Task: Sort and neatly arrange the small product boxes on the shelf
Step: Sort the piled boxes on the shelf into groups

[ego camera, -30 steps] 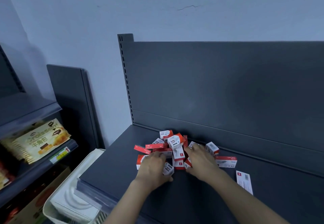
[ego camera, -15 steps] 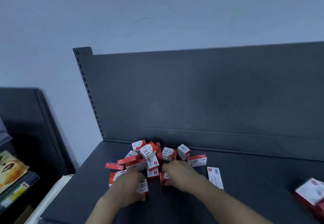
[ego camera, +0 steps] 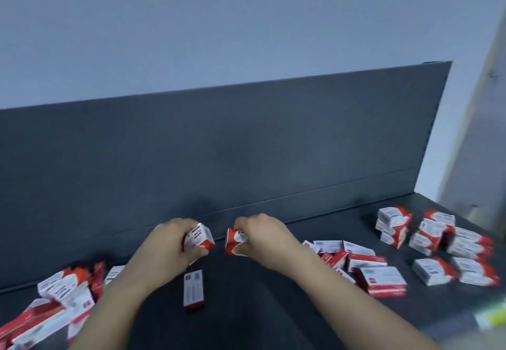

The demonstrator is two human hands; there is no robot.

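Presently, step: mid-sort, one box carried per hand.
Left hand (ego camera: 175,242): clamped on a small red-and-white cardboard paper-clip box (ego camera: 199,238), centre frame, above the dark grey metal shelf (ego camera: 246,308).
Right hand (ego camera: 262,236): clamped on a second red-and-white box (ego camera: 235,241).
Unsorted heap (ego camera: 57,303): lower left.
Stacked boxes (ego camera: 432,236): right of frame.
Next move, judged: carry both rightward and set them square on matching stacks.
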